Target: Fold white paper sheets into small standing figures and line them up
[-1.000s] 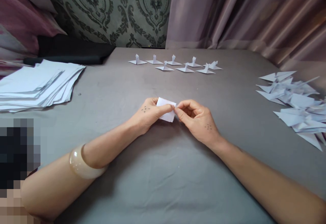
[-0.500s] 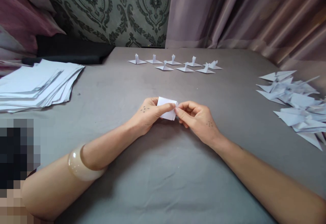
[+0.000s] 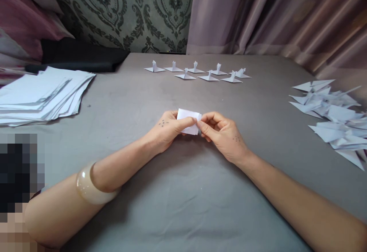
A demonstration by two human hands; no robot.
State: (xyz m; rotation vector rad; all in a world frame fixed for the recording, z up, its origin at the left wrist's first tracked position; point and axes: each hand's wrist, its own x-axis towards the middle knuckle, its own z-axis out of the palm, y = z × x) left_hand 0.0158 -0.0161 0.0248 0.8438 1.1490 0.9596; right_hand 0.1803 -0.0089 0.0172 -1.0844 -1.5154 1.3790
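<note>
A small folded piece of white paper (image 3: pixel 187 126) is held just above the grey tabletop, in the middle of the view. My left hand (image 3: pixel 169 128) is closed on it from the left, thumb laid across the top face and the other fingers hidden beneath. At the paper's right edge, the thumb and forefinger of my right hand (image 3: pixel 222 133) pinch its corner, with the remaining fingers curled under. The two thumb tips nearly meet there. Several layers show along the right edge of the fold.
Several folded paper figures (image 3: pixel 209 77) stand in two rows toward the far edge of the table (image 3: pixel 183 191). On the left lies a stack of white paper sheets (image 3: pixel 48 95), with a black cloth (image 3: pixel 83 57) behind it. A pile of folded white paper pieces (image 3: pixel 332 110) lies at right.
The folded paper has tilted slightly and its right edge has shifted a little to the right. Both hands keep nearly the same place and hold.
</note>
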